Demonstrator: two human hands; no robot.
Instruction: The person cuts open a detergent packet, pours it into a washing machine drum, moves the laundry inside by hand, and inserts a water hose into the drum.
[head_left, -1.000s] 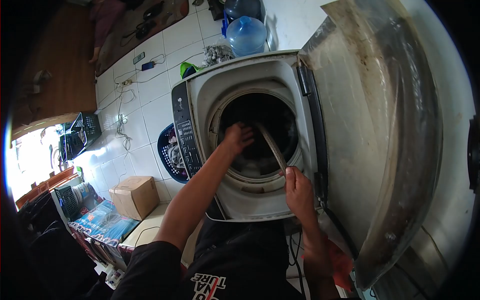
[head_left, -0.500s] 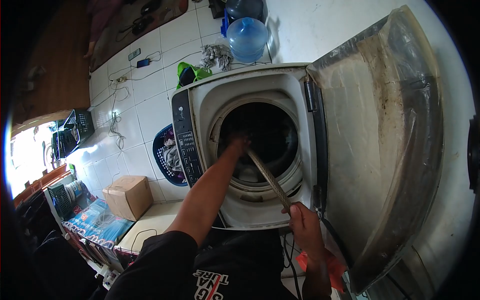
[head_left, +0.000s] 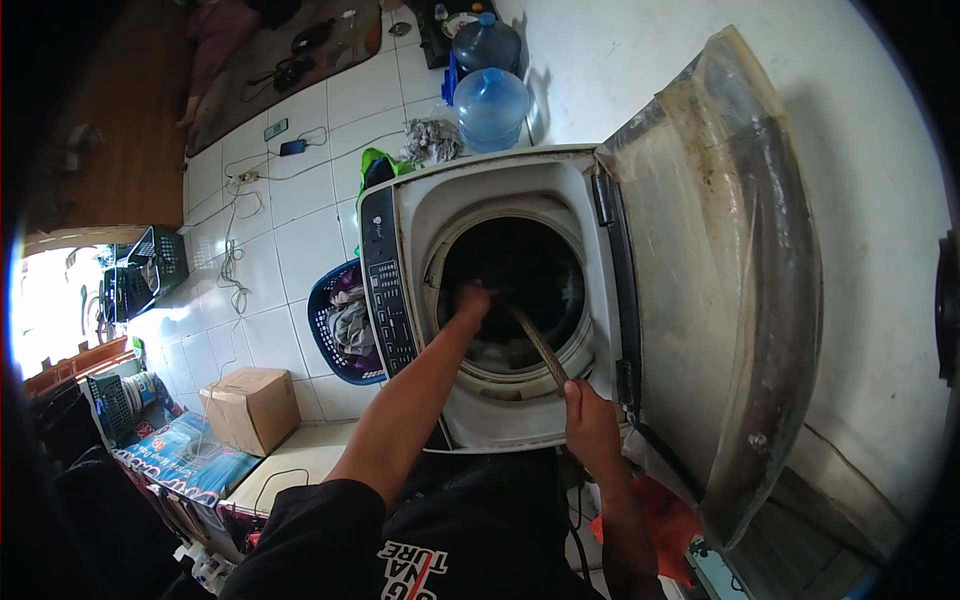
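Note:
A top-loading washing machine [head_left: 480, 432] stands in front of me with its lid [head_left: 700, 260] raised to the right. My left hand [head_left: 473, 300] reaches into the dark drum; its fingers are blurred and partly lost in shadow. At the drum's lower right rim, my right hand [head_left: 590, 415] is closed around a braided hose [head_left: 540, 347]. The hose slants down into the drum, and its far end is hidden in the dark near my left hand.
Left of the machine is a blue basket [head_left: 318, 322] of clothes. A cardboard box [head_left: 252, 408] sits at lower left. Blue water bottles [head_left: 491, 108] and grey cloth [head_left: 431, 141] are behind the machine. Cables [head_left: 232, 270] cross the floor. A person's leg [head_left: 200, 80] shows at upper left.
My left hand has gone from spread fingers above the drum to lower inside it. The hose in my right hand has shifted its slant slightly. The view has moved a little.

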